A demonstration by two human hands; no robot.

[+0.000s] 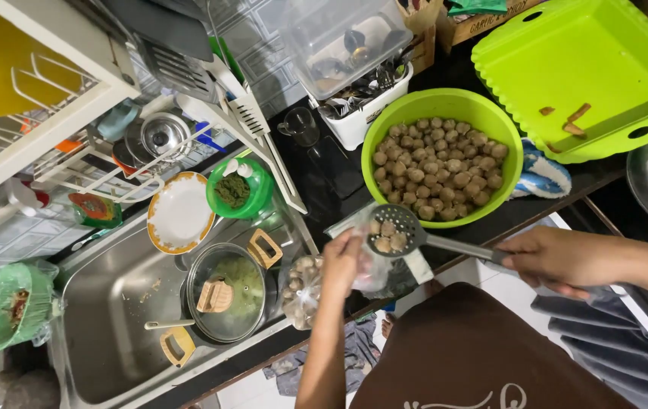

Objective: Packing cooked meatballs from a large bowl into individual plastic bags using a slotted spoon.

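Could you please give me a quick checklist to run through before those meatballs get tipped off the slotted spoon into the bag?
1. Spoon loaded with meatballs: ok.
2. Right hand has a firm grip on the handle: ok.
3. Left hand holds the bag: ok.
4. Bag mouth open under the spoon: cannot tell.
5. Green bowl well stocked: ok.
6. Filled bag by the sink is tied shut: cannot tell.
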